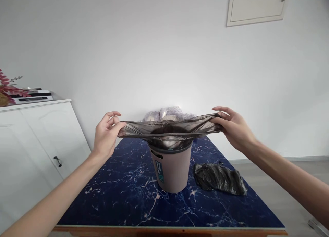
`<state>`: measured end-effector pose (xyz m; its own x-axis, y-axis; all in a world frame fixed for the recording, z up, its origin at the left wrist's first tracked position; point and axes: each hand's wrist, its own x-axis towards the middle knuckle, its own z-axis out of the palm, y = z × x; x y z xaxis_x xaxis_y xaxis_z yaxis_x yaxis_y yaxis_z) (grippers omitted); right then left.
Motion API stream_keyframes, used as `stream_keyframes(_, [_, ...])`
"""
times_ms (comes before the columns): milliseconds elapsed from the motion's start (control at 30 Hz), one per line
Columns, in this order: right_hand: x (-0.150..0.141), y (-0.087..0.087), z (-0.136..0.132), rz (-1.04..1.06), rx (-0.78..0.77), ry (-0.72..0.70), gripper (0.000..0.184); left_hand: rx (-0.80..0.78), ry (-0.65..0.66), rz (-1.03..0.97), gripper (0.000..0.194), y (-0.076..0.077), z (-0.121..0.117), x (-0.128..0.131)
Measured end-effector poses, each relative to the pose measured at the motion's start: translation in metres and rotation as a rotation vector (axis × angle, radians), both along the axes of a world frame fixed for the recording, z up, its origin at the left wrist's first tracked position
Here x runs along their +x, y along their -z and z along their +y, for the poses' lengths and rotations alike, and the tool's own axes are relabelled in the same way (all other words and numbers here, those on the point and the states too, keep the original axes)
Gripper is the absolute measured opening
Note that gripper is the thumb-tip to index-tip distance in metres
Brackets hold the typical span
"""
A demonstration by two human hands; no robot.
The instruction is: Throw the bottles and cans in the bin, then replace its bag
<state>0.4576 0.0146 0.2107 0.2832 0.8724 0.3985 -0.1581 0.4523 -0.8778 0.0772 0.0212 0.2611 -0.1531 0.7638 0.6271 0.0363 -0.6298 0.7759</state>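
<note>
L hand + R hand pinch sheer blk plastic bag over round taupe plastic bin, btwn side edges, blue-marbled tbl.

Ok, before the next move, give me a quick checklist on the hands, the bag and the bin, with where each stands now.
1. Left hand has its end of the thin dark bag: ok, pinched.
2. Right hand has the opposite end: ok, pinched.
3. Bin upright on the blue table: ok.
4. Bag's edge folded down around the bin: not ok, it is stretched between the hands above the bin.
5. Bag reaching the bin's bottom: cannot tell, the inside is hidden.
6. Black plastic bundle apart from the bin: ok, it lies to the right.
</note>
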Motion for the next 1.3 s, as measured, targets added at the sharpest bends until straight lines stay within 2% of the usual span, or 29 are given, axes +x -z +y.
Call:
stream_keyframes(100, [0.009, 0.017, -0.015, 0.081, -0.081, -0.015, 0.044, 0.041, -0.046, -0.021, 0.033, 0.010, -0.013, -0.006])
stream_keyframes(233, [0.020, 0.049, -0.035, 0.064, -0.163, -0.004, 0.043, 0.019, -0.071, 0.008, 0.028, 0.033, -0.033, -0.020])
stream_keyframes(367, [0.032, 0.066, -0.056, -0.183, -0.337, -0.144, 0.054, -0.151, -0.007, 0.307, 0.027, 0.050, -0.051, -0.041])
stream_keyframes(467, [0.037, 0.059, -0.061, -0.454, -0.459, -0.195, 0.070, -0.130, -0.026, 0.530, 0.046, 0.045, -0.053, -0.050])
stream_keyframes(533, [0.036, 0.049, -0.055, -0.580, -0.449, -0.109, 0.076, -0.097, -0.054, 0.588, 0.053, 0.031, -0.048, -0.048])
stream_keyframes(600, [0.031, 0.036, -0.044, -0.666, -0.389, -0.037, 0.078, -0.154, -0.046, 0.656, 0.056, 0.015, -0.040, -0.037])
stream_keyframes(667, [0.024, 0.024, -0.030, -0.773, -0.318, -0.039, 0.071, -0.232, -0.044, 0.772, 0.061, 0.001, -0.029, -0.023])
stream_keyframes(733, [0.016, 0.013, -0.019, -0.938, -0.230, -0.040, 0.051, -0.246, -0.081, 0.945, 0.058, -0.007, -0.017, -0.008])
stream_keyframes(800, [0.011, 0.004, -0.014, -1.107, -0.131, 0.065, 0.043, -0.199, -0.131, 1.129, 0.038, -0.011, -0.008, 0.004])
stream_keyframes(867, [0.010, -0.001, -0.015, -1.177, -0.037, 0.253, 0.044, -0.126, -0.177, 1.215, 0.034, -0.012, -0.004, 0.011])
stream_keyframes(967, [0.013, 0.000, -0.028, -1.094, 0.084, 0.458, 0.044, 0.013, -0.302, 1.126, 0.039, -0.013, -0.008, 0.013])
stream_keyframes(1100, [0.023, 0.019, -0.049, -0.825, 0.121, 0.545, 0.040, 0.258, -0.487, 0.989, 0.036, -0.007, -0.023, 0.001])
stream_keyframes(1200, [0.031, 0.042, -0.062, -0.580, 0.100, 0.536, 0.040, 0.357, -0.543, 0.883, 0.032, 0.010, -0.036, -0.010])
stream_keyframes(1300, [0.039, 0.068, -0.075, -0.495, 0.039, 0.495, 0.038, 0.353, -0.515, 0.821, 0.027, 0.034, -0.049, -0.020])
